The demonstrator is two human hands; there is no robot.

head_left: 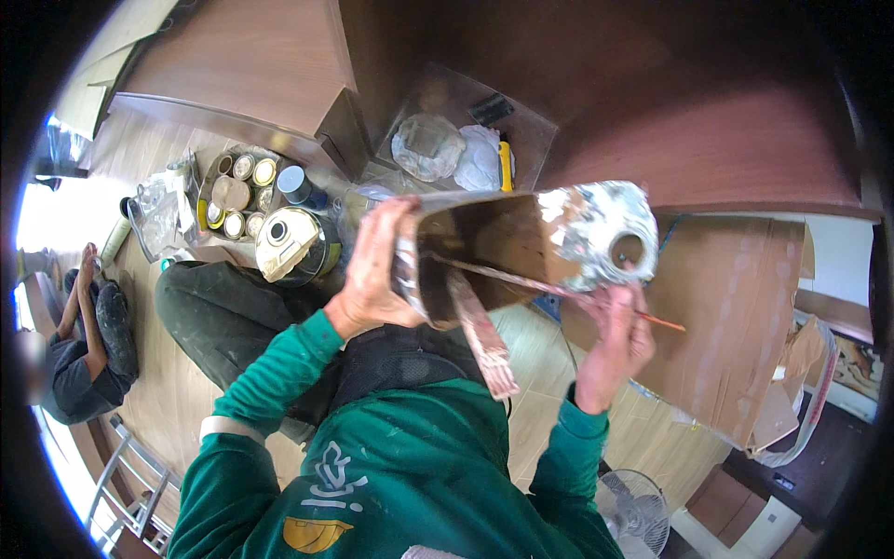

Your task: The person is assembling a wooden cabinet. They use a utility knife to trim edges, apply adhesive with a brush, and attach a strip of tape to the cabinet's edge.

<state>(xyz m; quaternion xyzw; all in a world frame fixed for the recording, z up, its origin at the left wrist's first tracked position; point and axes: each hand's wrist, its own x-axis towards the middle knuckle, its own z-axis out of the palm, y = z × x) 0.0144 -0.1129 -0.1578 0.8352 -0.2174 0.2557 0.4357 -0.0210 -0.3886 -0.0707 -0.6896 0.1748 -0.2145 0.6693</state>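
My left hand (374,279) is wrapped round the rim of a tilted rectangular metal can (484,233), brown and stained inside. Its bent-back lid (598,233) is smeared with white paint and has a round spout hole. Between the fingers of my right hand (613,340) is a thin paint-stained stick (521,277), orange at its outer end; the other end reaches into the can. A flat wooden strip (484,340), pale and streaked, leans out over the can's edge towards me. The can's bottom is hidden.
Several round paint tins (244,191) stand in a box at left, beside a larger open can (287,244). A clear tray (535,140) holds bags and a yellow cutter (506,166). Cardboard (708,317) lies at right, a fan (633,508) below. Another person (84,354) sits far left.
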